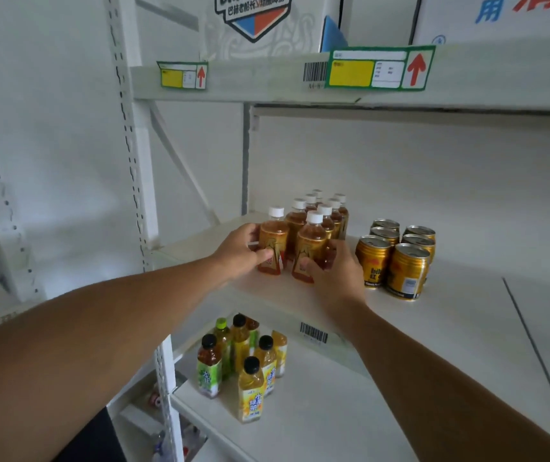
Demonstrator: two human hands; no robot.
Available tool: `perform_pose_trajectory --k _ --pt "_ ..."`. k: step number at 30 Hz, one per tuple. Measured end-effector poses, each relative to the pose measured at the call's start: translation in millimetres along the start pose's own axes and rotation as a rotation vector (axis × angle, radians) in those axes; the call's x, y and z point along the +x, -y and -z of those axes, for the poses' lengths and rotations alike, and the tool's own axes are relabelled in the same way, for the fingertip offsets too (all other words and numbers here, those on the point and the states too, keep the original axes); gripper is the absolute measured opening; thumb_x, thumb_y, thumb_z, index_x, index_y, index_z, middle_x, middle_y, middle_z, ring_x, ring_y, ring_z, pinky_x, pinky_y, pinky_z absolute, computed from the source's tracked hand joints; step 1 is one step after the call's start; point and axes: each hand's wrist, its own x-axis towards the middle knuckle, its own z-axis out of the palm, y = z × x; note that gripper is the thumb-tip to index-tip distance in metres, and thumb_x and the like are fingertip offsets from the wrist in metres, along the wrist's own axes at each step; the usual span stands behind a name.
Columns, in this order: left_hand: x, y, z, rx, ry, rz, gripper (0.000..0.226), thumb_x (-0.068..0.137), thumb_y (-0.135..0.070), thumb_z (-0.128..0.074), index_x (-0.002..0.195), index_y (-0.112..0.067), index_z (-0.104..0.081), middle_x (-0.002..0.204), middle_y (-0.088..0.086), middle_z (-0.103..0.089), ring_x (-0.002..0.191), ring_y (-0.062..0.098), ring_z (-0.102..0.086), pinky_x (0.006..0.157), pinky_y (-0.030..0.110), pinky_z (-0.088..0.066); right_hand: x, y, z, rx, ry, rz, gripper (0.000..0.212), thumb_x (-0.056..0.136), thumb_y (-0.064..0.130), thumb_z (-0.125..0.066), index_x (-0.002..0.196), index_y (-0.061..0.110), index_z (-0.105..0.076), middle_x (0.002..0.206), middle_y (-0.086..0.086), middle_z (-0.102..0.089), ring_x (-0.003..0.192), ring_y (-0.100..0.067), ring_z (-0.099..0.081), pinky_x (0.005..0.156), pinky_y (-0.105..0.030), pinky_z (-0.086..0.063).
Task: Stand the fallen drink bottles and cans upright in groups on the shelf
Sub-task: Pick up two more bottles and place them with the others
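Both hands are closed around upright bottles at the front of a cluster on the middle shelf. The left hand is wrapped round the left front bottle, thumb across its label and fingers curled behind. The right hand is clamped on the right front bottle, thumb pressed low on the label, fingers hidden on the far side. Both forearms are stretched forward and upward from the lower corners of the view, bare, wrists nearly straight.

The held bottles are small, clear plastic, filled with amber liquid, topped by white screw caps and banded by gold-and-red labels. Behind them the rest of the group of tea bottles is seen standing in close rows, touching or nearly so. Just to the right, apart from the bottles, six gold cans are grouped upright; they are short metal cylinders with ridged shoulders and silvery tops.

The shelf surface is smooth, matt and off-white, held by perforated white steel uprights. On the lower shelf a group of black-capped and green-capped bottles with yellow and green labels is seen upright. Green-bordered tags with yellow panels and red arrows are stuck on the upper shelf edge.
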Motion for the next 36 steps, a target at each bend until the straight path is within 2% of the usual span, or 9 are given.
perform_pose_trajectory --k 4,8,11,14,19,22,24,30,36 --pt "11.2 5.6 -14.3 -0.085 0.035 -0.005 0.059 0.099 -0.015 -0.077 0.151 -0.016 -0.05 0.151 0.004 -0.063 0.14 0.019 -0.058 0.116 0.047 -0.048 2.5 -2.0 1.5 -0.041 -0.024 0.024 0.058 0.088 0.044 -0.083 0.138 0.031 -0.057 0.125 0.011 -0.058 0.109 -0.013 -0.063 0.098 -0.045 -0.058" --pt "14.5 13.9 -24.7 -0.071 0.024 -0.092 0.05 0.103 -0.018 -0.073 0.15 -0.022 -0.058 0.15 -0.002 -0.064 0.133 0.005 -0.054 0.118 0.04 -0.045 3.0 -3.2 1.4 -0.134 -0.015 0.086 0.056 0.092 0.045 -0.078 0.142 0.028 -0.06 0.128 0.006 -0.057 0.112 -0.013 -0.06 0.103 -0.043 -0.055" --pt "12.7 17.0 -28.6 -0.067 0.016 -0.104 0.053 0.104 -0.021 -0.07 0.155 -0.025 -0.057 0.152 -0.002 -0.062 0.142 0.01 -0.052 0.113 0.033 -0.04 3.2 -2.4 0.8 -0.169 0.038 0.116 0.051 0.098 0.044 -0.071 0.144 0.027 -0.057 0.14 0.004 -0.058 0.125 -0.016 -0.057 0.109 -0.044 -0.051" --pt "11.1 18.6 -30.1 -0.05 0.032 -0.116 0.054 0.107 -0.024 -0.067 0.159 -0.027 -0.052 0.157 -0.002 -0.059 0.151 0.015 -0.046 0.117 0.034 -0.034 3.9 -1.1 -1.8 -0.198 0.087 0.101 0.047 0.102 0.046 -0.065 0.142 0.023 -0.053 0.143 0.001 -0.059 0.13 -0.021 -0.057 0.108 -0.048 -0.052" --pt "8.7 17.0 -31.5 -0.03 0.058 -0.111 0.057 0.109 -0.027 -0.062 0.163 -0.029 -0.044 0.163 0.0 -0.051 0.156 0.016 -0.039 0.123 0.04 -0.03 4.5 -2.2 -4.7 -0.237 0.095 0.068 0.059 0.105 0.051 -0.059 0.152 0.019 -0.044 0.151 -0.004 -0.054 0.136 -0.027 -0.054 0.109 -0.051 -0.051" --pt "8.8 17.5 -32.7 -0.013 0.068 -0.106 0.058 0.111 -0.029 -0.059 0.165 -0.032 -0.04 0.166 -0.002 -0.048 0.157 0.016 -0.036 0.127 0.045 -0.028 4.8 -3.7 -6.4 -0.262 0.111 0.053 0.072 0.106 0.053 -0.055 0.164 0.018 -0.03 0.156 -0.006 -0.05 0.14 -0.028 -0.051 0.112 -0.052 -0.049" --pt "9.9 18.8 -33.2 -0.012 0.071 -0.11 0.057 0.111 -0.03 -0.058 0.165 -0.033 -0.038 0.166 -0.002 -0.047 0.158 0.016 -0.035 0.125 0.041 -0.027 5.2 -4.5 -7.2 -0.268 0.108 0.041 0.078 0.107 0.055 -0.053 0.168 0.018 -0.022 0.158 -0.006 -0.048 0.142 -0.028 -0.049 0.113 -0.052 -0.048" --pt "12.6 22.3 -34.9 0.002 0.086 -0.108 0.06 0.112 -0.03 -0.056 0.166 -0.039 -0.033 0.167 -0.002 -0.046 0.158 0.019 -0.035 0.116 0.034 -0.025 6.8 -5.3 -8.0 -0.279 0.109 0.032 0.08 0.106 0.057 -0.053 0.169 0.019 -0.021 0.16 -0.006 -0.046 0.144 -0.027 -0.047 0.114 -0.052 -0.047" --pt "13.6 23.0 -36.4 0.011 0.097 -0.11 0.058 0.112 -0.031 -0.054 0.166 -0.041 -0.033 0.168 -0.001 -0.045 0.158 0.021 -0.036 0.114 0.034 -0.026 6.2 -5.7 -8.2 -0.281 0.105 0.024 0.082 0.106 0.057 -0.052 0.17 0.02 -0.017 0.162 -0.006 -0.043 0.146 -0.028 -0.045 0.115 -0.053 -0.046"
